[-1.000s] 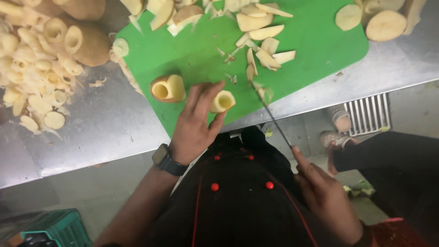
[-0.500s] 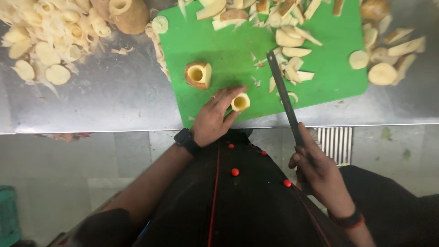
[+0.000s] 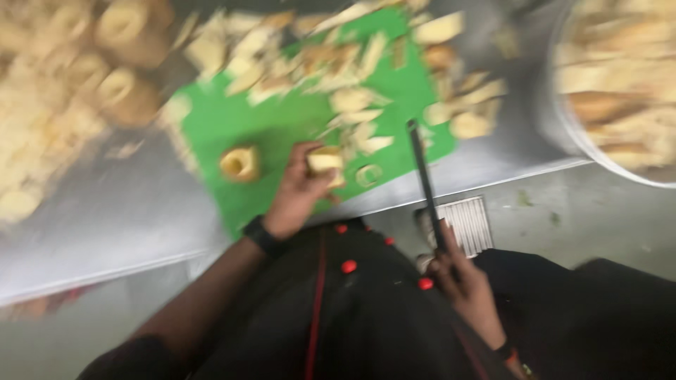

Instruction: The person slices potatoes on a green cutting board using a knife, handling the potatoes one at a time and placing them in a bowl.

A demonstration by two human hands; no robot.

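The picture is motion-blurred. My left hand [image 3: 299,193] grips a short pale hollow vegetable piece [image 3: 325,162] on the near edge of a green cutting board [image 3: 274,127]. A thin cut ring [image 3: 368,174] lies just right of it, and another hollow chunk [image 3: 239,163] stands to the left. My right hand [image 3: 465,281] is held low by my body, closed on the handle of a long dark knife [image 3: 424,179] whose blade points up over the board's right part. Several pale cut strips [image 3: 352,105] lie across the far half of the board.
The board lies on a steel counter [image 3: 105,225]. Heaps of pale rings and chunks [image 3: 77,98] cover the counter at left. A large round metal bowl [image 3: 620,84] of pale pieces stands at right. A floor drain grate [image 3: 468,225] shows below the counter edge.
The view has swung and blurred. A thin ring now lies beside the piece in my left hand. The knife stays upright in my right hand, near the board's right side.
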